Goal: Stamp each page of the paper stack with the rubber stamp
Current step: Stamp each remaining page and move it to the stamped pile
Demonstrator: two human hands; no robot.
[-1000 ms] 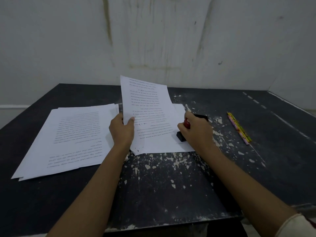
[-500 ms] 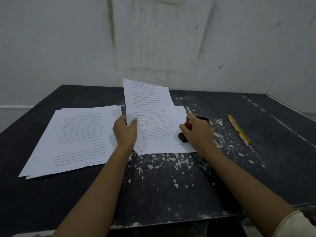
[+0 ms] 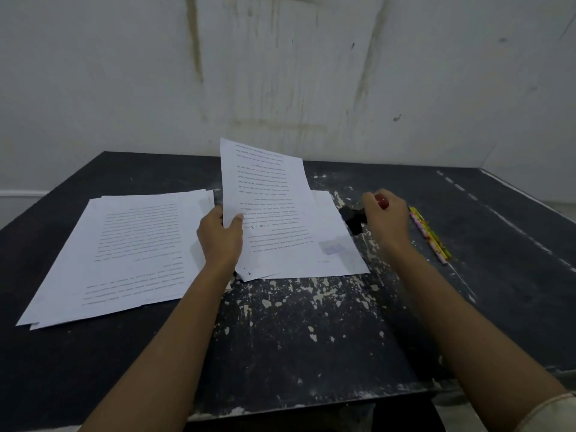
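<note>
- Spread pile of pages (image 3: pixel 124 254) at far left, print too faint to read.
- Left hand (image 3: pixel 219 241) pinching a lifted sheet (image 3: pixel 265 194) (tilted up) over the paper stack (image 3: pixel 314 257).
- Right hand (image 3: pixel 386 218) closed around the rubber stamp (image 3: pixel 353 217), now off the page; blue stamp mark (image 3: pixel 333 247) newly visible.

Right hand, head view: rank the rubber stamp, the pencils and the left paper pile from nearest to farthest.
1. Rubber stamp, gripped in the right hand itself.
2. Pencils, just right of the hand on the table.
3. Left paper pile, far across, beyond the left hand.
</note>
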